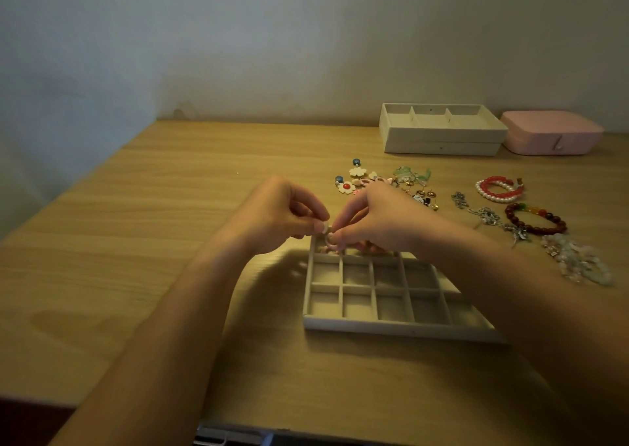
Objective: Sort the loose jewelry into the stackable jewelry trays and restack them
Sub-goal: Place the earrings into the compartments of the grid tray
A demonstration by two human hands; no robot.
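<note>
A beige tray with many small square compartments [391,324] lies on the desk in front of me. Over its far left corner my left hand [279,214] and my right hand [371,221] meet, fingertips pinched together on a small pale ring-like piece [328,238]. A pinkish item [325,249] lies in the far left compartment below. Loose earrings and flower charms [357,173] sit behind my hands. To the right lie a red and pearl bracelet [498,188], a dark red bead bracelet [534,219], a silver chain [490,215] and a clear crystal bracelet [578,261].
Two stacked beige trays [439,139] with wide compartments stand at the back right by the wall. A shut pink jewelry box [551,132] sits beside them. The wooden desk [170,241] stretches left; its front edge runs along the bottom.
</note>
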